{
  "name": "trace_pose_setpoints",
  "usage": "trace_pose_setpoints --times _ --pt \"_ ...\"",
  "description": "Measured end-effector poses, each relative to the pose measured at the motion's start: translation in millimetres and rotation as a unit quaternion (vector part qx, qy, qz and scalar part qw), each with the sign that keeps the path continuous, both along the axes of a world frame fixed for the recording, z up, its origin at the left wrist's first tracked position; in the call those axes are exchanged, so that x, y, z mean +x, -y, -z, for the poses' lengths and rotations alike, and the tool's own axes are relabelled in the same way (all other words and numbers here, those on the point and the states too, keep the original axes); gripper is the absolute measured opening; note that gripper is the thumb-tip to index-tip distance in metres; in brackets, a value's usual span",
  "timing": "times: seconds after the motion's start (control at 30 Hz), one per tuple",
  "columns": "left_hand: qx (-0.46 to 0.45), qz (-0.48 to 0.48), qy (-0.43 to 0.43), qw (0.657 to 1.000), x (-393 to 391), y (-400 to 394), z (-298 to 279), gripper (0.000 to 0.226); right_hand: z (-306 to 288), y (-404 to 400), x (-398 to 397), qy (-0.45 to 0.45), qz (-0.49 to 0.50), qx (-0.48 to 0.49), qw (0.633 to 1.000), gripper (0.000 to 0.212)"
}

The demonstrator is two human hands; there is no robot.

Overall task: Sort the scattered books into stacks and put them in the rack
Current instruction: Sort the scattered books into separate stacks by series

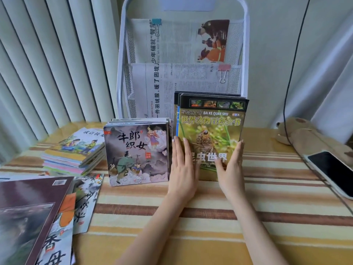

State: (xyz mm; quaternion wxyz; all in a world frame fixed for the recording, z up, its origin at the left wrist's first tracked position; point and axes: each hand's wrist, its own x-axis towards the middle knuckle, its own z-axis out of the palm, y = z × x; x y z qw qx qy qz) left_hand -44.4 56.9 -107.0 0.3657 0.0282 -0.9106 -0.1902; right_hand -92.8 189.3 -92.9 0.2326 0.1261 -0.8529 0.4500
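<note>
Green-yellow insect book (210, 131), orange-and-brown striped cloth (248, 217), white rack (119, 73)

Behind the green-and-yellow insect encyclopedia (210, 129), only top edges of more black-topped books (206, 93) visible, count unclear. Lower cover title partly masked by left hand (182, 167) and right hand (230, 165). Large dark-maroon book (28, 217) cut off at left and bottom edges. Black-screened phone (332, 171) clipped at right.

Striped cloth-covered table (210, 222) fills lower frame. On it: flat book stack (74, 152) at left; loose books (38, 217) lower left; two upright book stacks (137, 152) (210, 131) at centre; white rack (119, 73) behind; phone (332, 171) and plush toy (305, 136) at right.
</note>
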Motion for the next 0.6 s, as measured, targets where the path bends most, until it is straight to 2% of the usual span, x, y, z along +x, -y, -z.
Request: trace_pose_setpoints --times 0.13,0.23,0.33,0.4,0.47,0.6 --pt "-0.018 0.000 -0.002 1.000 9 -2 -6 0.066 0 1 4 0.019 0.005 0.048 0.999 0.083" --pt "-0.018 0.014 -0.005 1.000 22 -3 -10 0.064 -2 7 20 0.074 0.086 0.071 0.991 0.084" --pt "-0.058 0.079 -0.030 0.995 56 1 -13 0.061 -12 21 51 0.031 0.125 0.051 0.990 0.079" --pt "-0.087 0.093 -0.043 0.991 87 12 -14 0.056 -14 36 77 -0.041 0.085 0.056 0.994 0.072" --pt "-0.099 0.043 -0.048 0.993 117 35 -18 0.050 -13 62 108 -0.086 -0.007 0.076 0.993 0.062" --pt "-0.070 -0.153 -0.021 0.985 177 107 -31 0.042 -6 124 173 -0.035 -0.210 0.133 0.968 0.051"
